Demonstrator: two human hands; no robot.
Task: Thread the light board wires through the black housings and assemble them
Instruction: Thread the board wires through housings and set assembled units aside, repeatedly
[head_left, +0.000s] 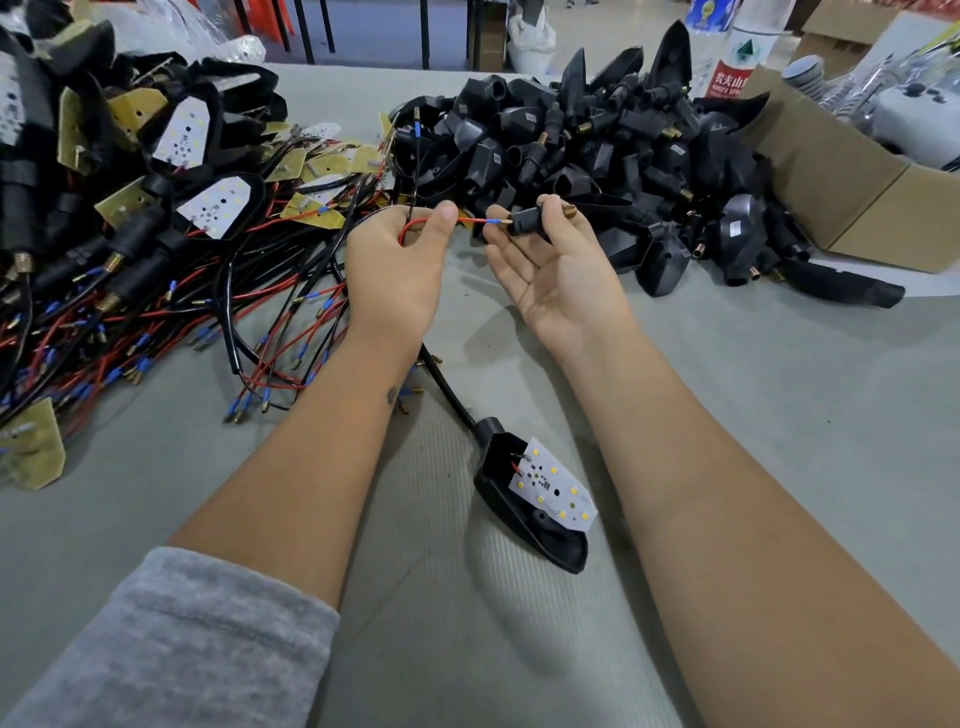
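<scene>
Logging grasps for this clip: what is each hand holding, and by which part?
Left hand pinches the thin red wire just behind its blue-sleeved tip. Right hand holds the small black brass-threaded connector piece by its body, between thumb and fingertips.

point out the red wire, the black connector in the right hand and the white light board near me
red wire (470, 221), head view, stretch between the hands
black connector (530, 222), head view, body
white light board (553, 486), head view, centre

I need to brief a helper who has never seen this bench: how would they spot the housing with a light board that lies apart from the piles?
Start at the grey table, between the person's two forearms, nearest the camera. There lies a black housing with a white light board resting on it, LEDs up. Unlike the piled housings, it lies alone.
</scene>
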